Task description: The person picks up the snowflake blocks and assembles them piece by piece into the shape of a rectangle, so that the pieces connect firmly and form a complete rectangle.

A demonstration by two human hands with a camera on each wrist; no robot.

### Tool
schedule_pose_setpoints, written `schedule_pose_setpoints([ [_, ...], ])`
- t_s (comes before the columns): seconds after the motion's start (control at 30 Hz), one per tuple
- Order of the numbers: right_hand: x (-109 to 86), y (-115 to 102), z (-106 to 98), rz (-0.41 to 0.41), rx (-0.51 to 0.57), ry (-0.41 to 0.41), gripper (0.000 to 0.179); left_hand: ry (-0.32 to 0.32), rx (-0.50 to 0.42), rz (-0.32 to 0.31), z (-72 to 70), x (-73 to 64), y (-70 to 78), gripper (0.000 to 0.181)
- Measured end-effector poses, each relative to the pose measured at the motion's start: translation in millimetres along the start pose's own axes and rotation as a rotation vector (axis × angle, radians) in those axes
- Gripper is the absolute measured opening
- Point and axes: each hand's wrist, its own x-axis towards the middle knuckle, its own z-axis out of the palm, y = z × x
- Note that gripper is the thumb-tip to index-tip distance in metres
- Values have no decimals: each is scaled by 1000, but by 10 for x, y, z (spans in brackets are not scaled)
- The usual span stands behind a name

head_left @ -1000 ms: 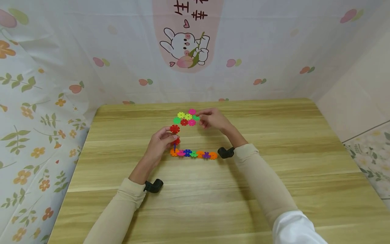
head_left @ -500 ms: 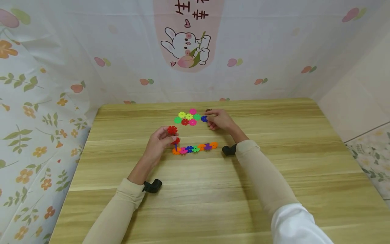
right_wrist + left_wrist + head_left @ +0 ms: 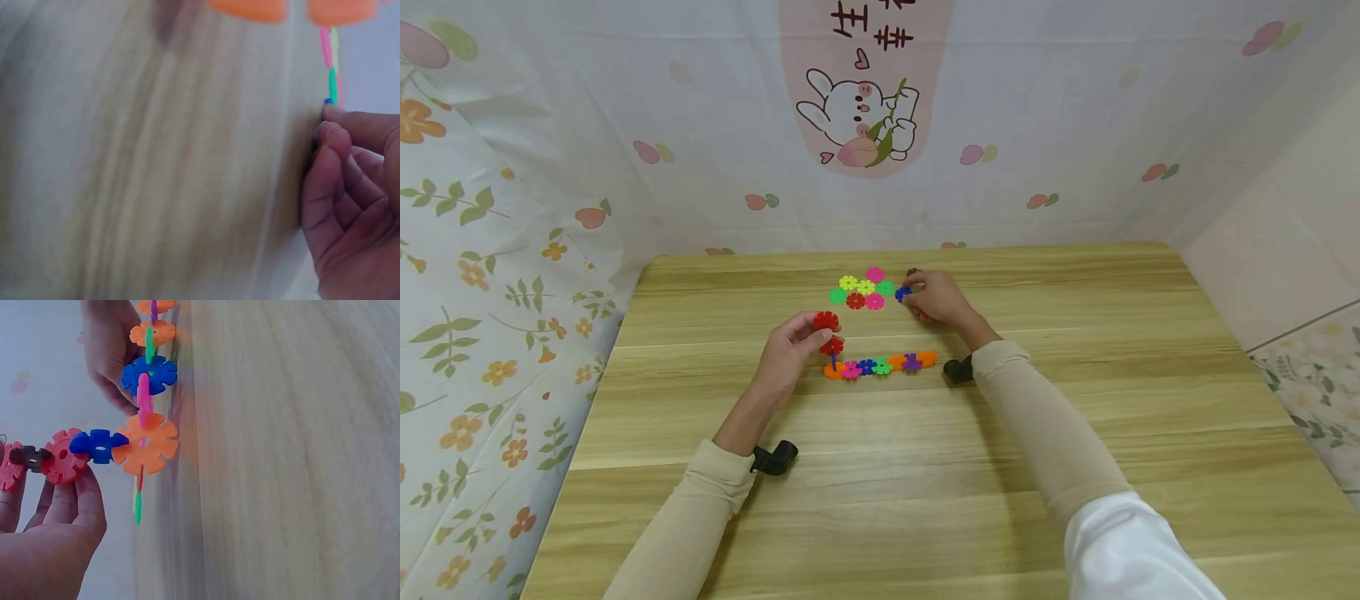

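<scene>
Snowflake-disc chain point(image 3: 867, 367) first, from the head view: it makes an L over the wooden table point(image 3: 880, 508), the colourful row running across and a short arm rising off its left end. Left hand point(image 3: 786, 350) has thumb and fingers clamped on that arm, around the red discs. Right hand point(image 3: 938, 296) is out past the loose discs point(image 3: 866, 287), thumb and index looking pinched on the edge of a loose blue disc point(image 3: 901, 295); a bit of a brown disc point(image 3: 913, 272) pokes out just behind. So I'd call this step grabbing the next piece.

Left wrist view shows the arm way better: orange corner disc point(image 3: 145, 444), then blue link point(image 3: 100, 447), red, brown link point(image 3: 30, 458), and another red at the end, slotted crosswise. Fingers are right up against the reds.

Right wrist view is pretty blurry. Thumb and fingers are bunched together with only a speck of blue showing, so can't judge the grip's firmness. Imo the next move calls for lifting that piece and lining its slot up with the end red.
</scene>
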Motion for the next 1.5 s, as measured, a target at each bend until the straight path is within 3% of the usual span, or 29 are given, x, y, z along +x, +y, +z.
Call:
schedule_pose_setpoints([
  [0.27, -62, -6, -49, 19, -1, -40, 22, 34, 14, 8, -9, 3, -38, 28],
  [0.5, -179, 13, -89, 17, 88, -69, 18, 55, 24, 3, -17, -6, -43, 30],
  [0.77, -291, -102, -133, 28, 152, -66, 28, 78, 29, 51, -12, -15, -34, 26],
  [1.03, -420, -313, -131, -47, 186, -55, 32, 112, 42, 96, 3, 4, -41, 21],
  [1.27, -528, -496, -24, -97, 336, -89, 27, 132, 83, 91, 11, 17, -27, 23],
  [1.5, -611, -655, 98, -109, 458, -144, 22, 130, 131, 133, 33, 38, -7, 23],
])
